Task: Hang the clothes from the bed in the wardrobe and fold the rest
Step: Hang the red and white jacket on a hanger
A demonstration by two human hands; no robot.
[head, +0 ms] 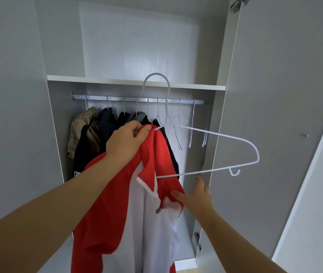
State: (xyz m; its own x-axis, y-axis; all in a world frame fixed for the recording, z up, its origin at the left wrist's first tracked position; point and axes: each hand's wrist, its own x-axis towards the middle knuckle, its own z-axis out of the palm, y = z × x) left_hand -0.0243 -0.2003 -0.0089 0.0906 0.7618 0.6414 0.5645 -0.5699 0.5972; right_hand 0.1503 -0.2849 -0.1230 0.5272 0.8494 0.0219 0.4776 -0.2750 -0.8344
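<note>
Overhead, left grip (126, 141) holds one shirt (117, 203), one hanger (218, 134).

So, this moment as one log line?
left hand grips red shirt half on hanger | right hand open beside shirt | hanger not yet on rail

I can read no text in my feed. A white patch (77, 173) on a dark jacket (83, 146), lower left of centre, is too small to make out.
</note>
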